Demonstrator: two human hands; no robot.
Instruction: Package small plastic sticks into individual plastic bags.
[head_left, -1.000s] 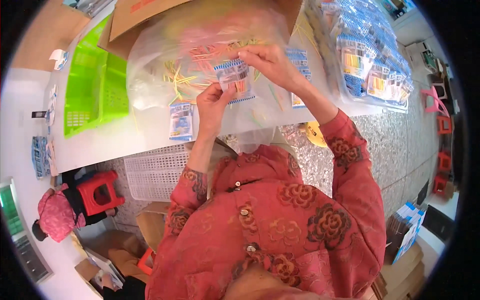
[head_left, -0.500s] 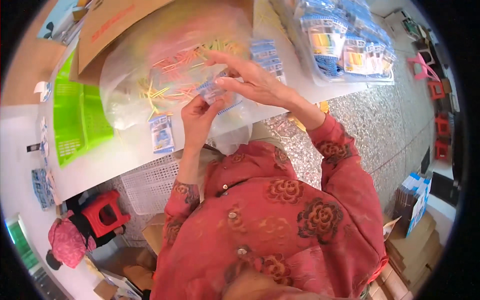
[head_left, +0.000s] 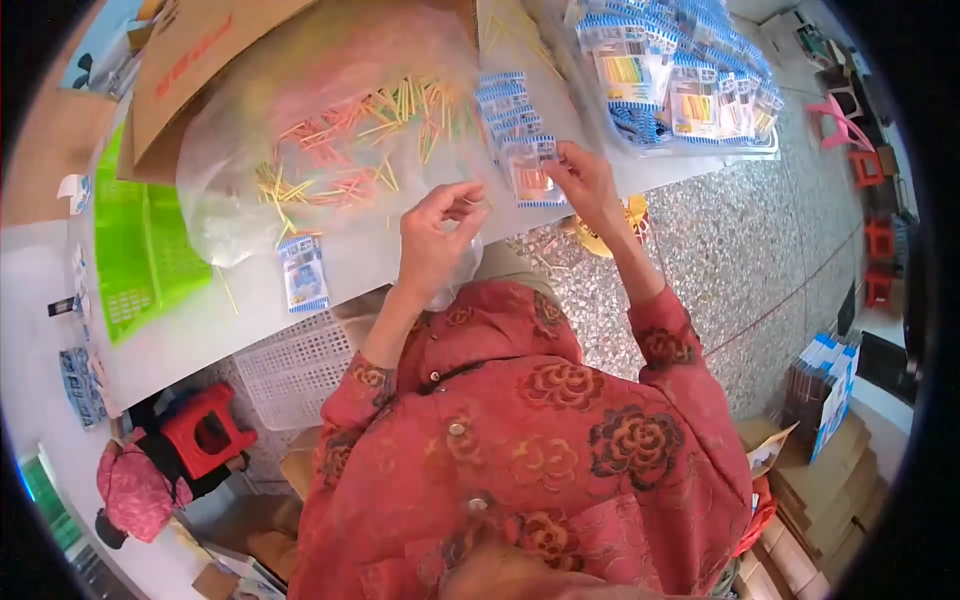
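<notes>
My right hand (head_left: 588, 182) pinches the right edge of a small blue-and-white packet (head_left: 530, 170) with a clear window and pinkish sticks inside. That packet lies at the near end of an overlapping row of similar packets (head_left: 508, 110). To the left, my left hand (head_left: 440, 235) hovers over the table's near edge, fingers loosely curled, thumb apart, with nothing visible between them. Ahead of it, loose thin sticks (head_left: 400, 103) in yellow, pink, orange and green lie spread on a clear plastic sheet (head_left: 225, 190). A single blue-and-white packet (head_left: 303, 275) lies near the table's front left.
A cardboard box (head_left: 200, 75) stands at the far left, beside a bright green basket (head_left: 165, 250). At the far right sits a clear bin (head_left: 690, 150) heaped with filled packets. Below the table are a white perforated crate (head_left: 300, 370) and a red stool (head_left: 205, 430), with another person (head_left: 140, 490) nearby.
The packet that was in my left hand has gone from it. My right hand has moved right and now holds a packet at the row's near end. My left hand has shifted slightly right.
</notes>
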